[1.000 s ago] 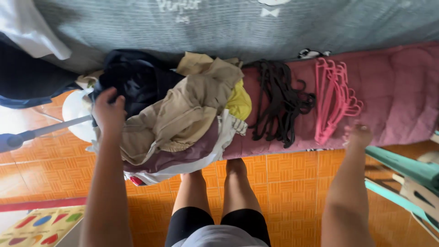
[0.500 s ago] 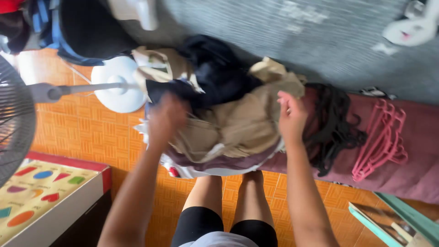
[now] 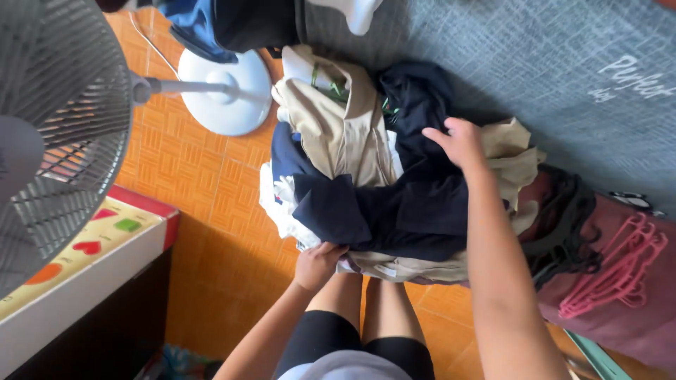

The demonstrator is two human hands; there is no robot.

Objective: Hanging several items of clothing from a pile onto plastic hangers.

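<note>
Orange tiled floor point(image 3: 211, 211), bed edge | left hand point(image 3: 318, 264) pinching clothes pile point(image 3: 380, 190) underneath | right hand point(image 3: 461, 143) spread flat on top | best lifted level, supported below.

A dark navy garment point(image 3: 394, 211) is draped, crumpled, across the top of a clothes heap at the bed's edge. Its lower hem is gripped by the left hand point(image 3: 317, 264); its upper folds are pressed by the right hand point(image 3: 461, 141).
</note>
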